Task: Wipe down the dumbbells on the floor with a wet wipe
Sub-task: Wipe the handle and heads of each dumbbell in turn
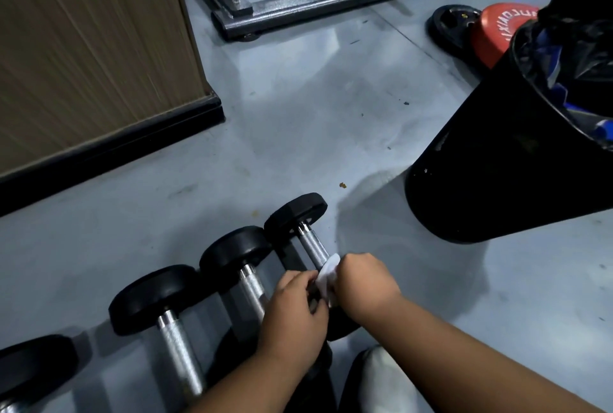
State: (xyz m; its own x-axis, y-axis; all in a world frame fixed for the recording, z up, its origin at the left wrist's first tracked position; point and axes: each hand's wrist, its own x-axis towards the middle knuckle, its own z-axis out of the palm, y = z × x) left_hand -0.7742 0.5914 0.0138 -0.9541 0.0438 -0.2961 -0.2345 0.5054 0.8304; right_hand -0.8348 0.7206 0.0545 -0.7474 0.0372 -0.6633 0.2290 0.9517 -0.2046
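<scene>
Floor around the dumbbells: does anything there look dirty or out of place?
Yes. A small brown crumb lies on the grey floor just beyond the dumbbell being wiped, and dark specks dot the floor farther out.

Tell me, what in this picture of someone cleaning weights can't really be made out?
All in the head view:
- Near end of the rightmost black dumbbell with a knurled steel handle: hidden by the left hand and right hand.
- White wet wipe: mostly covered by the right hand.
- Leftmost black dumbbell: cut off by the frame edge.
- Red weight plate: lettering blocked by the black lined trash bin.
</scene>
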